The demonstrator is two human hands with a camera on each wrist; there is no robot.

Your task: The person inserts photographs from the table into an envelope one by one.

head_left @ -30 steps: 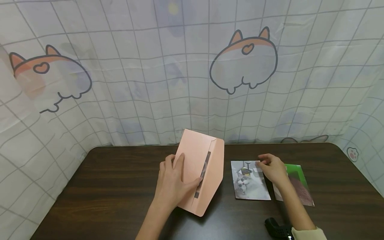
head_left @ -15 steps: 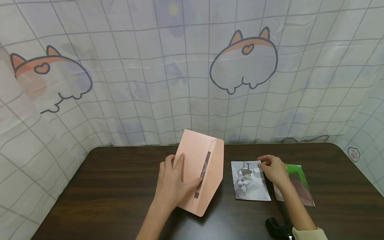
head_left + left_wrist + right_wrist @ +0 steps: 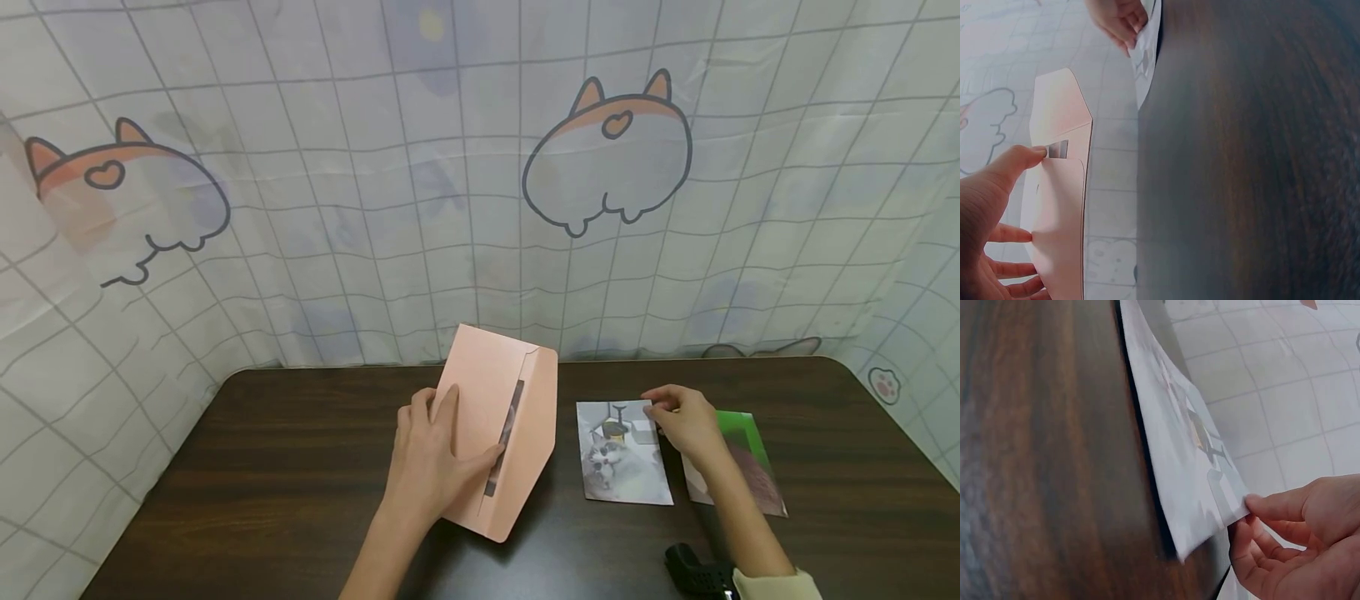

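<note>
A pink envelope stands tilted in the middle of the table, its flap folded back to the right. My left hand grips it, thumb at the opening and fingers spread against its body. A strip of grey picture shows inside the opening in the left wrist view. To the right, my right hand pinches the far right corner of a cat picture card. In the right wrist view, thumb and finger hold the card's corner, raised above the dark table, and the card bends slightly.
A second picture card, green and brownish-pink, lies partly under my right forearm. The dark wooden table ends at a white gridded curtain with cartoon animals. A black band sits at my right wrist.
My right fingertips have closed on the card's corner, and the card has turned slightly, its near edge shifting left. My left hand and the envelope stay nearly still.
</note>
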